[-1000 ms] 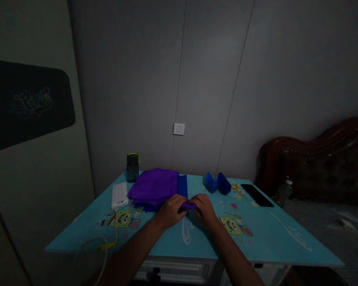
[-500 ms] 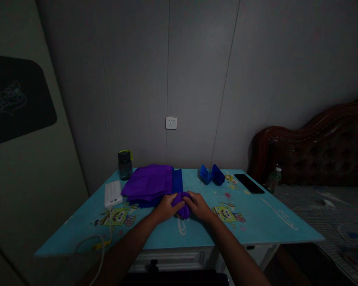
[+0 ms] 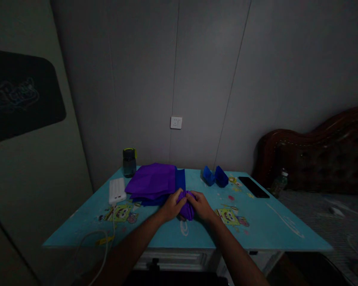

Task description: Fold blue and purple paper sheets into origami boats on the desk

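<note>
Between my hands is a small folded purple paper point(image 3: 188, 211), held just above the front middle of the table. My left hand point(image 3: 173, 206) grips its left side with the thumb on top. On the opposite side, my right hand point(image 3: 200, 205) pinches it, thumb pressed near the middle. The fingers underneath are mostly hidden. Just behind my left hand lies a stack of purple sheets point(image 3: 152, 179), with blue sheets point(image 3: 180, 178) showing at its right edge. Two folded blue paper pieces, one lighter point(image 3: 209, 176) and one darker point(image 3: 221, 176), stand at the back.
The blue cartoon-printed table point(image 3: 274, 232) meets a grey wall. A dark bottle point(image 3: 129, 163) and a white power bank point(image 3: 117, 190) with a cable point(image 3: 113, 222) are on the left. A black phone point(image 3: 253, 187) lies at the right, near a plastic bottle point(image 3: 279, 183) by the bed.
The view has shifted slightly, so the scene sits a little further right. Both hands keep hold of the purple paper, whose lower pleated part now shows more.
</note>
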Available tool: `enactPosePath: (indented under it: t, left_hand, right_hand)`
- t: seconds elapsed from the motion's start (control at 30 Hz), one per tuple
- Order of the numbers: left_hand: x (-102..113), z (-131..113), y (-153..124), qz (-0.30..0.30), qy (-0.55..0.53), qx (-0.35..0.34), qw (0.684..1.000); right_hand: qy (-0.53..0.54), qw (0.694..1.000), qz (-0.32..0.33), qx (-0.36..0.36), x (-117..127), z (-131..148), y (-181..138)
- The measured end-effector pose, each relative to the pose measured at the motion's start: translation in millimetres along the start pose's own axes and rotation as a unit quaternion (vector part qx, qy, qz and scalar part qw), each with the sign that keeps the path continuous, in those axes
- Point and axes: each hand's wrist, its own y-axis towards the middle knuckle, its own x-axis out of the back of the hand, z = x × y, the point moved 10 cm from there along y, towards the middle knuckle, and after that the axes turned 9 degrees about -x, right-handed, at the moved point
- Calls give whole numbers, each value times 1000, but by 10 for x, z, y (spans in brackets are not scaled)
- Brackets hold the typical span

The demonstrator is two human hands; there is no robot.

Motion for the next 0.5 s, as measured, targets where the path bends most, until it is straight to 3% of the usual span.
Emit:
enactPosePath:
  t: [0.17, 0.3, 0.5]
  left_hand:
    - [25, -45, 17, -13, 11, -6, 1000]
    - [49, -64, -1, -26, 46, 0, 999]
    - [-4, -85, -12, -1, 11, 0, 1000]
  right_hand:
    - [37, 999, 4, -24, 12, -73, 34]
    - [2, 1000, -11, 3, 54, -36, 38]
    - [-11, 1000, -6, 13, 47, 45, 1]
